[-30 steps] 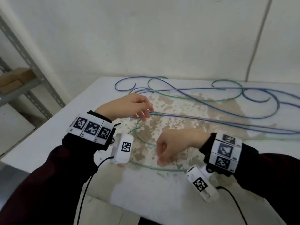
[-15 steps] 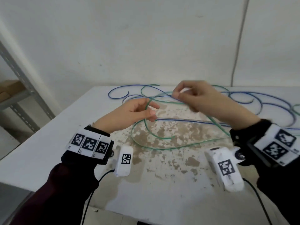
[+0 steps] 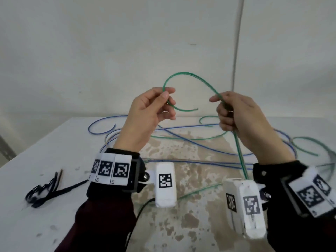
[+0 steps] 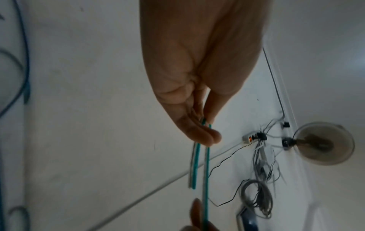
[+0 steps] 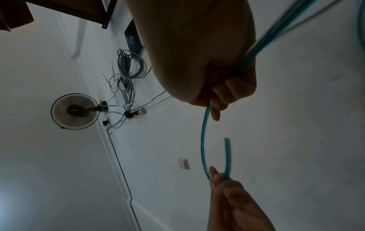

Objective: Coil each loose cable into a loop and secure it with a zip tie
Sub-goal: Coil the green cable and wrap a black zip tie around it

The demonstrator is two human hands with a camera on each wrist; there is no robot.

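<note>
The job is at its very start. Both hands are raised above the counter [image 3: 45,155] with 1 green cable [image 3: 189,75] arched between them. The left hand [image 3: 145,115] pinches the cable between thumb and forefinger close to its free end, which curls out to the right just below the fingers; the left wrist view shows 2 green strands leaving that pinch. The right hand [image 3: 241,117] has its fingers curled round the same cable further along, and from there the cable drops straight down past the right wrist to the counter, where its remainder trails across the worn patch. So what exists is the first half-turn of a loop, not closed and with most of the length not gathered.

No cable in view is coiled or tied. Several blue cables [image 3: 190,140] and at least 1 more green cable [image 3: 305,142] lie loose and overlapping at the back of the counter. A small heap of black zip ties [image 3: 45,190] lies at the left, well apart from both hands and untouched.

Left to do, by my reading: wind the remaining green length into turns held by the left hand, fetch a zip tie, cinch it round the bundle, then repeat for every other cable.
</note>
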